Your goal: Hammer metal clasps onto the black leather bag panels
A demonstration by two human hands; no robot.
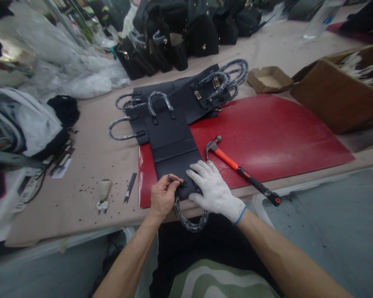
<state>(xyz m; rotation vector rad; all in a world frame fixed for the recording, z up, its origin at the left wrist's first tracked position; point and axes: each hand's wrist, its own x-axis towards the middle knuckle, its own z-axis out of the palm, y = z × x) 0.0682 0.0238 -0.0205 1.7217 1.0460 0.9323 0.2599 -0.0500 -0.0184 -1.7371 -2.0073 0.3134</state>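
Touching flat black panel [177, 154] with spread white-gloved right hand [211, 186], pinching thin metal rod [173, 178] in left hand [162, 194]. Right: brown cardboard box [334, 97], white scraps [354, 64] inside.

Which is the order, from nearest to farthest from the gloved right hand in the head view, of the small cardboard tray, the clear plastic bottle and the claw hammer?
1. Claw hammer: just right of the gloved right hand.
2. Small cardboard tray: ahead and right, beyond the red mat.
3. Clear plastic bottle: farthest, at the upper right.
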